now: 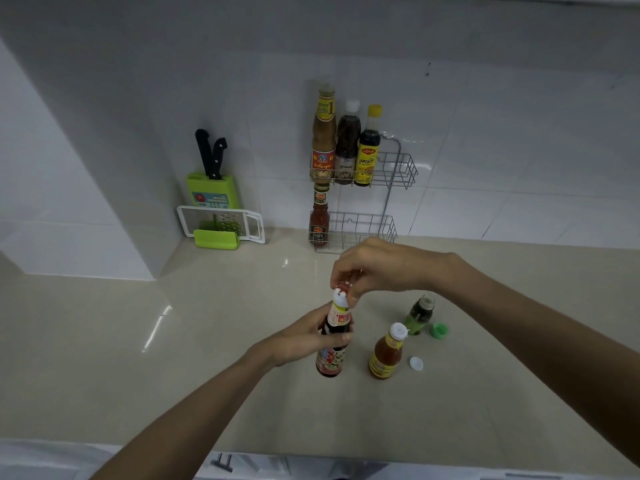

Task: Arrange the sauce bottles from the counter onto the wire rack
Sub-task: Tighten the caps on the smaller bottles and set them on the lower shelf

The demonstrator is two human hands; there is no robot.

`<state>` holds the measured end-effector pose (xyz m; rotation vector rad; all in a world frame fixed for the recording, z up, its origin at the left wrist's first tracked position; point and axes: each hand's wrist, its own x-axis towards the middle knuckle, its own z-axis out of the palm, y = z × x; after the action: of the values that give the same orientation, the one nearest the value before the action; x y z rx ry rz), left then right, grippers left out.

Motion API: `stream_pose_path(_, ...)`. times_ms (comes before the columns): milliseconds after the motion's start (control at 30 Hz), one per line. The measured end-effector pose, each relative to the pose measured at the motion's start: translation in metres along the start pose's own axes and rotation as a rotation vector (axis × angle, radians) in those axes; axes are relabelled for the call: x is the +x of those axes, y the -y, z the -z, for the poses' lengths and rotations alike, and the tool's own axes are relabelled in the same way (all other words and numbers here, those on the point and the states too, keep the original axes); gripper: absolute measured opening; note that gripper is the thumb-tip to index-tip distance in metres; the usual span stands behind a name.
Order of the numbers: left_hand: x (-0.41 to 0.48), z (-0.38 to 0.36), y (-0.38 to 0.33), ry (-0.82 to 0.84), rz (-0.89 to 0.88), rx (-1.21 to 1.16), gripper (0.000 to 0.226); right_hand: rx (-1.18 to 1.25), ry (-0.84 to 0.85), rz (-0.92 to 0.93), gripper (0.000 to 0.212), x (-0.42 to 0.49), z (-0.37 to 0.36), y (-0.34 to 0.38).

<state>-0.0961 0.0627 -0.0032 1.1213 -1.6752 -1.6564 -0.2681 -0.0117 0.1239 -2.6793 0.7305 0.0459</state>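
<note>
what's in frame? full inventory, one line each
wire rack: 1, silver, two-tier, on wall
rack bottles: 4; 3 top tier, 1 red bottom tier
dark sauce bottle: 1, red label, counter, held
orange sauce bottle: 1, yellow label, counter, uncapped
green bottle: 1, counter, uncapped
loose caps: 2; white, green, on counter
knife block: 1, green, two black handles
grater: 1, white, green base
left hand: grip on dark bottle's body
right hand: fingers on its cap
</note>
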Motion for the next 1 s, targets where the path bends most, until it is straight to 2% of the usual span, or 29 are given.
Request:
stream_pose_path(133,0.005,-0.001,0.003,-0.124,-0.101,-0.01,0.02,-0.152,-0.002,0.03,0.026,0.0,-0.004,0.003)
stream_pose_path(233,0.006,0.003,0.003,-0.117,-0.112,-0.026,0.026,-0.346,0.001,0.119,0.027,-0.005,-0.01,-0.001)
stream_pose_path(333,0.007,0.006,-0.004,-0.033,-0.082,-0.031,0.04,-0.643,-0.143,0.323,0.035,-0.007,-0.01,-0.006)
stream_pose_path(367,0.008,0.005,-0.005,-0.025,-0.072,-0.035,0.04,-0.706,-0.207,0.337,0.037,-0.006,-0.011,-0.007)
stream_pose_path(433,0.013,0.0,-0.005,-0.11,-0.09,-0.043,0.026,-0.745,-0.384,0.241,0.041,-0.001,-0.016,-0.006)
stream_pose_path(533,0.022,-0.01,0.002,-0.493,-0.163,0.073,0.012,-0.666,-0.61,-0.141,0.046,0.014,-0.036,0.005)
stream_pose_path(600,0.028,-0.013,0.007,-0.657,-0.193,0.188,0.015,-0.666,-0.616,-0.334,0.038,0.022,-0.047,0.011)
stream_pose_path(633,0.028,-0.014,0.008,-0.668,-0.189,0.203,0.016,-0.669,-0.603,-0.355,0.032,0.023,-0.05,0.012)
stream_pose_path(700,0.026,-0.004,0.007,-0.497,-0.117,0.102,0.014,-0.656,-0.549,-0.248,0.033,0.019,-0.048,0.006)
stream_pose_path(800,0.018,0.016,-0.001,-0.048,0.002,0.037,0.011,-0.618,-0.38,0.072,0.047,0.011,-0.032,-0.003)
stream_pose_path(867,0.015,0.019,-0.007,0.077,-0.002,0.062,0.009,-0.681,-0.295,0.191,0.044,0.008,-0.021,-0.004)
stream_pose_path(933,0.016,0.016,-0.008,-0.005,-0.024,0.009,0.009,-0.697,-0.333,0.114,0.04,0.011,-0.017,-0.001)
stream_pose_path(1000,0.022,0.007,-0.007,-0.287,-0.078,-0.027,0.01,-0.654,-0.485,-0.106,0.036,0.021,-0.021,0.01)
